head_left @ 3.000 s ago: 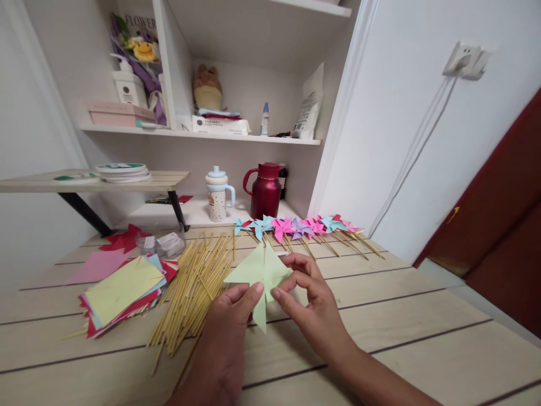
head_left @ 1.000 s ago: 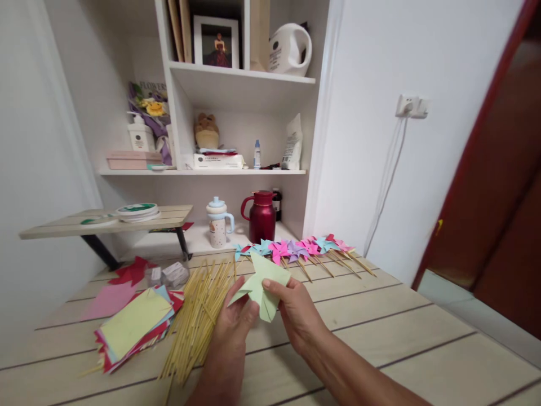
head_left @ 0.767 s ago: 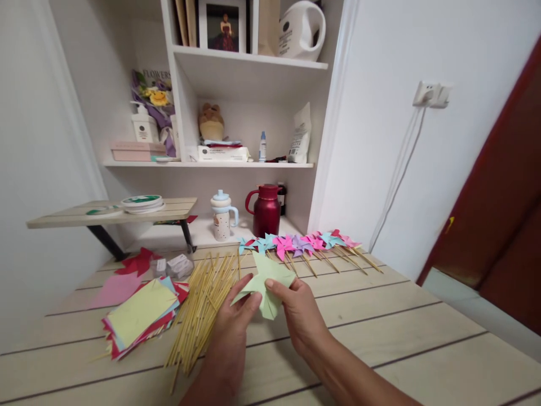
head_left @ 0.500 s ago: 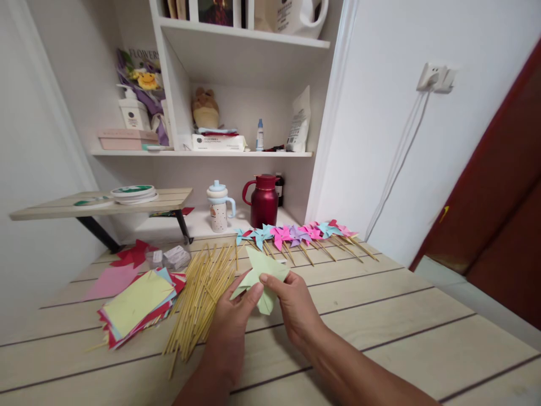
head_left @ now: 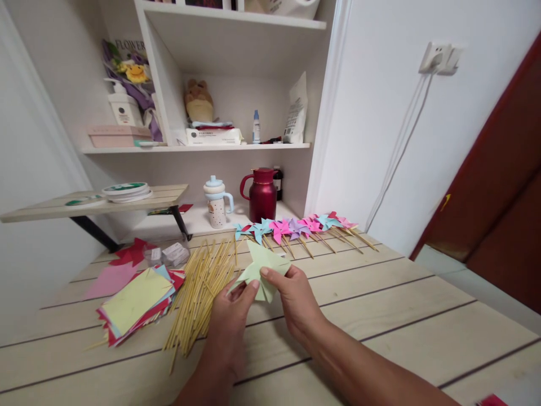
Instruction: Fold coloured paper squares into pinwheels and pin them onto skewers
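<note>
A pale green paper pinwheel (head_left: 264,264) is held up above the table between both hands, its pointed blades spread. My left hand (head_left: 233,307) pinches its lower left blade, thumb on top. On the right side, my right hand (head_left: 298,296) grips it with the thumb near the centre and the fingers behind. Just left of my left hand lies a loose heap of thin wooden sticks (head_left: 198,293). Beyond the hands, a row of finished pinwheels (head_left: 296,228) in blue, pink and purple lies with sticks attached.
Coloured paper sheets (head_left: 137,299) are stacked at the left, near small clear packets (head_left: 173,254) and a red paper piece (head_left: 133,252). A small raised stand (head_left: 169,194) is behind them. A tumbler (head_left: 217,206) and a red jug (head_left: 262,197) stand at the back.
The view has tilted slightly down and to the right. Both hands keep hold of the green pinwheel, and the left thumb has moved a little up along it.
</note>
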Tool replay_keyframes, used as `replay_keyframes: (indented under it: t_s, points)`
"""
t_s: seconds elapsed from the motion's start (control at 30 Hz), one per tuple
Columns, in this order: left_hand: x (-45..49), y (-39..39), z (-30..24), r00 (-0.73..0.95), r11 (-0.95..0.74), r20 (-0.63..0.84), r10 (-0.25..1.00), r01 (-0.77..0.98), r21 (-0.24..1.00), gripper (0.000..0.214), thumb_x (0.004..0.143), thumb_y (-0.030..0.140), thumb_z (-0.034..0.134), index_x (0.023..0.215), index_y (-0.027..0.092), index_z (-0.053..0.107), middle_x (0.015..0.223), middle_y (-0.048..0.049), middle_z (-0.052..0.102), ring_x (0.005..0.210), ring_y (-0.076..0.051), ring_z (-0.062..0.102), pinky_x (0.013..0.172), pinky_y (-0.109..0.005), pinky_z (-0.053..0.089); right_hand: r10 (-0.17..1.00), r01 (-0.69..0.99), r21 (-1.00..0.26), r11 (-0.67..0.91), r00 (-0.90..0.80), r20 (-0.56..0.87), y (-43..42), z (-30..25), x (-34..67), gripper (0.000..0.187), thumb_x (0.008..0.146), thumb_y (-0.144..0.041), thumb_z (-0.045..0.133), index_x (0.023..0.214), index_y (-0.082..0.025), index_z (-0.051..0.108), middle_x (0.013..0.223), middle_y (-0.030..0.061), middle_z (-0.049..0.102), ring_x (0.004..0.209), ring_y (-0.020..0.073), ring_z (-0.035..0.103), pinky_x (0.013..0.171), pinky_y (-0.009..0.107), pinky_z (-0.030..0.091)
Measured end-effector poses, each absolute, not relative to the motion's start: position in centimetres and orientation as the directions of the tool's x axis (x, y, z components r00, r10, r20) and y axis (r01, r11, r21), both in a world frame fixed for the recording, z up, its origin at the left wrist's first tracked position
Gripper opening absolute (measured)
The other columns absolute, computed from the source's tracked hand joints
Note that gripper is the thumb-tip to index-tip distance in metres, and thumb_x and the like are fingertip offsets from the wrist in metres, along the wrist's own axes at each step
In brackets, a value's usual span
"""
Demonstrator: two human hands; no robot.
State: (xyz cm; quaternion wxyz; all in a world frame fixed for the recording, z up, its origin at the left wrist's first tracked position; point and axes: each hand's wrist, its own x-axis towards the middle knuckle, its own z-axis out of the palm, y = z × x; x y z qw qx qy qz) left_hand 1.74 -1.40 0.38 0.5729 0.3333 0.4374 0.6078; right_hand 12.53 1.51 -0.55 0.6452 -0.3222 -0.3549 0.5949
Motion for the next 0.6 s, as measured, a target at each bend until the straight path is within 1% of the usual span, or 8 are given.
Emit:
replay_keyframes:
  t_s: [0.07,0.13,0.23,0.33,0.4,0.5,0.6]
  points:
    - [1.8,-1.4,0.5,-0.164,0.021,-0.094,0.982,-0.403,0.915,0.038,0.062,0.030,0.083,0.095,0.013,0.075,0.105,-0.0122,0.076,0.108,-0.029,0.067,0.094,-0.038,0.050,0.996,-0.539,-0.838,0.085,0.045,0.072,1.5,-0.5,12.5,0.025,0.065,-0.026,0.082,0.087,-0.014,0.076,0.081,0.0069,0.078,0.070,0.0190,0.068,0.065,0.029,0.053]
    - [1.9,-1.3,0.5,-0.169,0.022,-0.099,0.981,-0.407,0.913,0.042,0.062,0.032,0.083,0.098,0.013,0.074,0.103,-0.0122,0.076,0.103,-0.028,0.068,0.094,-0.038,0.050,0.997,-0.538,-0.839,0.083,0.047,0.069,1.4,-0.6,12.5,0.025,0.066,-0.026,0.082,0.087,-0.014,0.076,0.080,0.0064,0.078,0.068,0.0183,0.067,0.064,0.029,0.053]
    - [1.8,-1.3,0.4,-0.142,0.041,-0.108,0.984,-0.408,0.912,0.046,0.063,0.037,0.083,0.101,0.012,0.074,0.096,-0.0117,0.077,0.096,-0.028,0.071,0.092,-0.039,0.051,0.997,-0.537,-0.840,0.079,0.047,0.064,1.4,-0.6,12.5,0.025,0.065,-0.026,0.082,0.086,-0.014,0.076,0.077,0.0059,0.077,0.066,0.0181,0.067,0.062,0.028,0.053]
    - [1.8,-1.3,0.4,-0.162,0.048,-0.122,0.979,-0.399,0.916,0.048,0.061,0.037,0.083,0.099,0.010,0.074,0.090,-0.0114,0.078,0.092,-0.028,0.071,0.089,-0.038,0.052,0.997,-0.539,-0.839,0.074,0.043,0.061,1.3,-0.5,12.5,0.026,0.065,-0.026,0.083,0.086,-0.014,0.076,0.077,0.0062,0.077,0.066,0.0184,0.067,0.062,0.029,0.053]
    - [1.7,-1.4,0.7,-0.193,0.051,-0.135,0.972,-0.384,0.922,0.045,0.061,0.035,0.083,0.097,0.010,0.075,0.088,-0.0105,0.078,0.088,-0.027,0.072,0.084,-0.036,0.054,0.998,-0.546,-0.836,0.062,0.031,0.054,1.2,-0.6,12.5,0.027,0.065,-0.026,0.082,0.088,-0.013,0.075,0.077,0.0064,0.077,0.066,0.0187,0.068,0.064,0.030,0.054]
    - [1.8,-1.6,1.2,-0.266,0.072,-0.168,0.949,-0.337,0.939,0.035,0.062,0.029,0.082,0.091,0.011,0.075,0.082,-0.0087,0.078,0.077,-0.023,0.072,0.073,-0.031,0.055,0.999,-0.556,-0.830,0.040,0.019,0.036,1.1,-0.7,12.4,0.030,0.065,-0.026,0.083,0.090,-0.012,0.073,0.079,0.0072,0.077,0.065,0.0194,0.068,0.066,0.032,0.054]
    - [1.8,-1.7,1.3,-0.305,0.073,-0.171,0.937,-0.308,0.949,0.028,0.063,0.026,0.081,0.087,0.011,0.076,0.079,-0.0078,0.078,0.072,-0.020,0.072,0.069,-0.028,0.055,0.999,-0.551,-0.834,0.033,0.022,0.025,1.0,-1.0,12.2,0.034,0.065,-0.027,0.084,0.093,-0.012,0.073,0.082,0.0080,0.076,0.067,0.0198,0.067,0.067,0.033,0.053]
